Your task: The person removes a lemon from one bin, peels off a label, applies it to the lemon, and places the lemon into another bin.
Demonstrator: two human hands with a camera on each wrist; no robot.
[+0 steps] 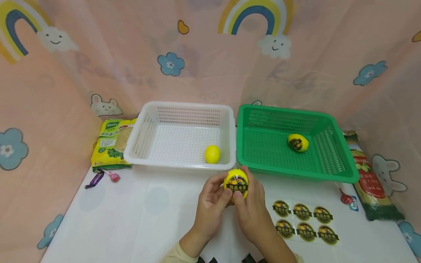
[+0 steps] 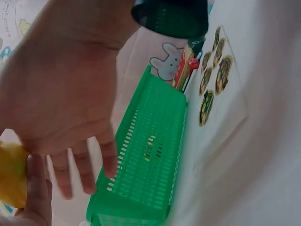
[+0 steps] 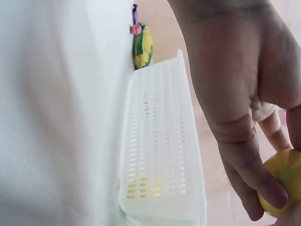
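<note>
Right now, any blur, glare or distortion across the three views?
Head view: sharp, even soft light, mild wide-angle bowing at the edges; label on the held lemon legible. Left wrist view: left hand close and soft, fingertips blurred, green basket fairly clear. Right wrist view: table washed out, near white; right hand soft, white basket readable.

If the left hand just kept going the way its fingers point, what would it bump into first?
Probably the front rim of the white basket, just beyond the stickered lemon the left hand holds; depth is hard to judge.

Yellow lemon (image 1: 235, 183), round dark sticker facing up; held above the white table, before both baskets
</note>
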